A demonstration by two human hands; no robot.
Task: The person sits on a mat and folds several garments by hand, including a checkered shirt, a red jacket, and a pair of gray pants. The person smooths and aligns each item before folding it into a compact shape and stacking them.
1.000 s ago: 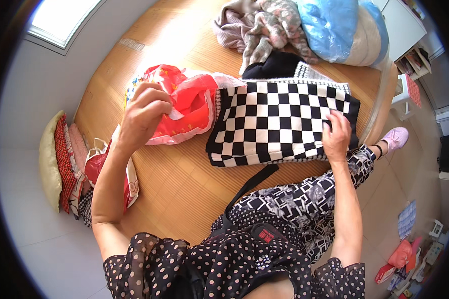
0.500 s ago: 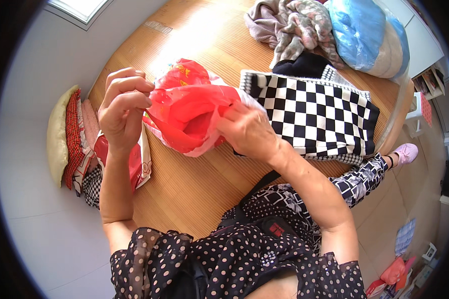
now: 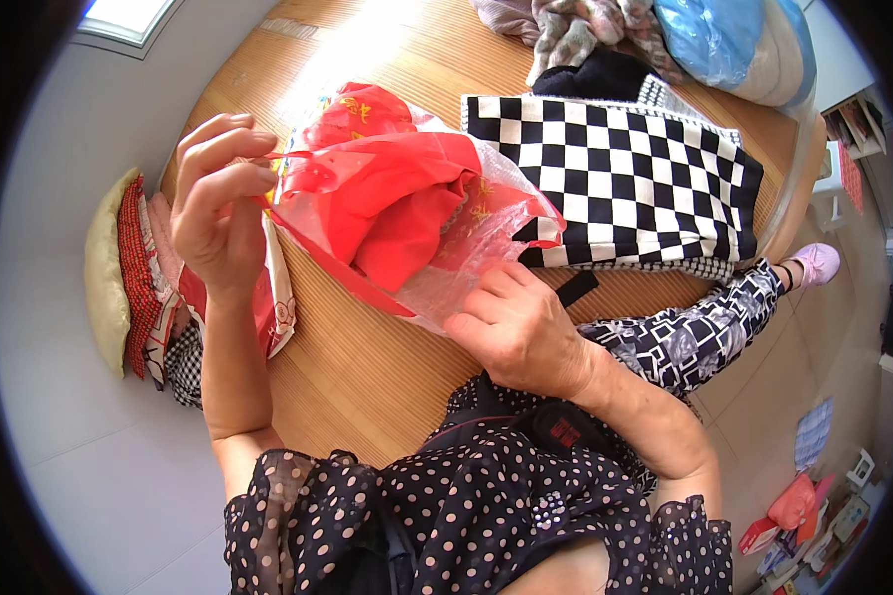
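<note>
A red and clear plastic bag [image 3: 466,263] with yellow print lies spread over the wooden table [image 3: 367,397], its mouth open. Inside it shows a bunched bright red piece [image 3: 402,233], perhaps cloth or more plastic. My left hand [image 3: 218,203] is raised at the bag's left side, fingers curled and pinching a thin red strap of it. Lower down, my right hand [image 3: 526,322] grips the bag's near clear edge, its fingers closed. Just right of the bag a black and white checkered knit garment [image 3: 615,178] lies flat.
Stacked cushions [image 3: 114,278] lean by the wall at left, beside another red and white bag [image 3: 280,307]. At the back are a fluffy grey-pink cloth [image 3: 571,35] and a blue plastic-wrapped bundle [image 3: 709,40]. A pink shoe [image 3: 817,264] shows beyond the table's right side.
My right hand has come out of the bag's mouth and down to its near edge. The bag is spread wider, with its clear side and the red piece inside now showing.
</note>
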